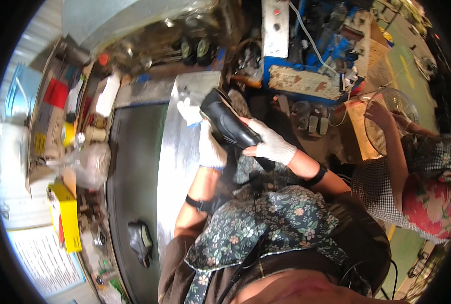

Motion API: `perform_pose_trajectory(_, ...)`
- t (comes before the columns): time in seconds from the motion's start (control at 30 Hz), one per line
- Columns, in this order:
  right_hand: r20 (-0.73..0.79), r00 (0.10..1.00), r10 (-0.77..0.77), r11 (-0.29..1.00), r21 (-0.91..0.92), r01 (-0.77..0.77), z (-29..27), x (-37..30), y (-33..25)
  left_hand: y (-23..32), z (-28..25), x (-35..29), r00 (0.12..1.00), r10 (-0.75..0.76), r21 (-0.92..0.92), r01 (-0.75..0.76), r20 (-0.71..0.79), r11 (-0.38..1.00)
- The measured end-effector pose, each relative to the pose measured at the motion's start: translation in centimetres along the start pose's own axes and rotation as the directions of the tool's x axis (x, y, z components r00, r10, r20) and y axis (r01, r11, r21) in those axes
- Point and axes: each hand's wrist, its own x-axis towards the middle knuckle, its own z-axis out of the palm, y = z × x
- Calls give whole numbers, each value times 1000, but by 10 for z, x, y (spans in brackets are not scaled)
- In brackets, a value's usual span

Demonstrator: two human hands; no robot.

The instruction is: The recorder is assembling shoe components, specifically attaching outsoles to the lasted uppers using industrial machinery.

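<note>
A black leather shoe (pixel 228 119) is tilted in front of me, above the right edge of a shiny metal bench top (pixel 177 152). My right hand (pixel 273 144), in a white glove, is closed round the shoe near its lower right end. On the shoe's left side is my left hand (pixel 211 147), also in a white glove, its fingers drawn together and partly hidden. A bunched white cloth (pixel 188 111) with a blue edge, perhaps a glove, sticks out at its fingertips. Whether the left hand also touches the shoe, I cannot tell.
Left of the bench runs a dark conveyor belt (pixel 134 177) with another black shoe (pixel 140 242) on it. Shelves hold a yellow box (pixel 65 218) and a plastic bag (pixel 91 164). A blue machine (pixel 301 76) stands ahead. At right, a co-worker's arm (pixel 395 147) reaches beside a wire-guarded fan (pixel 387 119).
</note>
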Motion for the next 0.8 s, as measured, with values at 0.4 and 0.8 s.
perform_pose_trajectory(0.4, -610, 639, -468, 634, -736, -237, -313, 5, -75, -28, -70, -28, 559, -57, 550, -827, 827, -117)
perform_pose_trajectory(0.8, -807, 579, -116, 251, -588, -769, -412, 58, -115, -31, -58, -28, 602, 12, 592, -781, 798, -196)
